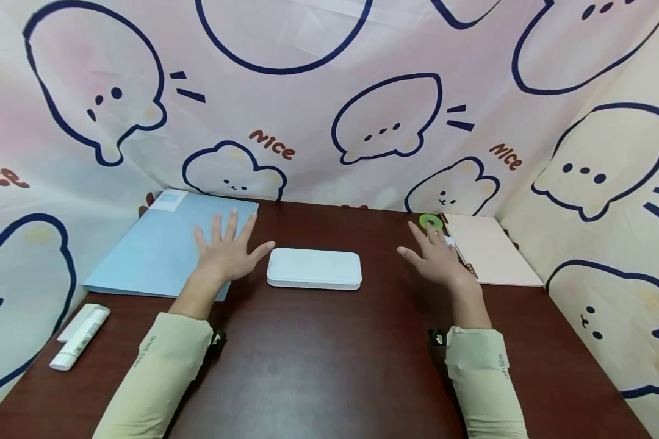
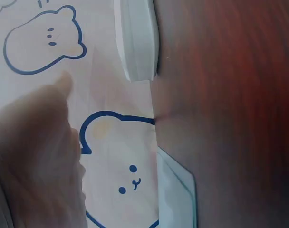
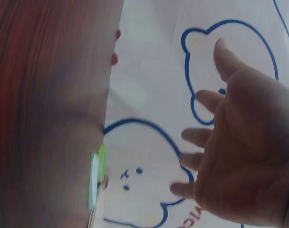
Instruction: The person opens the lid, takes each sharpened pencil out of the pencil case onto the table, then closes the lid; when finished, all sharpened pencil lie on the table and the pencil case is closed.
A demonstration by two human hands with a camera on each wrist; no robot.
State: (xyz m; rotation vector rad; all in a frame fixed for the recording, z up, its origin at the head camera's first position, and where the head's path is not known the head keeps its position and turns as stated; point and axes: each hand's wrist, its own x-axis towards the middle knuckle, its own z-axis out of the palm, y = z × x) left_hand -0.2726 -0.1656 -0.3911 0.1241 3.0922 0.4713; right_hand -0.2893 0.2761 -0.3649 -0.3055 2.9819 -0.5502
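plain white case [image 1: 314, 268] on a dark reddish-brown wood-grain desk [image 1: 318, 360], light blue folder [image 1: 167, 244] left of the case, pale pink notebook [image 1: 491, 250] and lime green tape roll [image 1: 431, 222] to its right, white tube [image 1: 79, 336], backdrop [image 1: 318, 103] cream-pink with navy-outlined bears and orange "nice" lettering, pale yellow-green sleeves [image 1: 159, 372]

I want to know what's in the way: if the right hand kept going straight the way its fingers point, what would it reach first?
Most likely the green tape roll, lying just past the fingertips of the right hand, beside the spiral notebook. Whether the hand hovers above it or is level is unclear, so it might pass over toward the printed backdrop.
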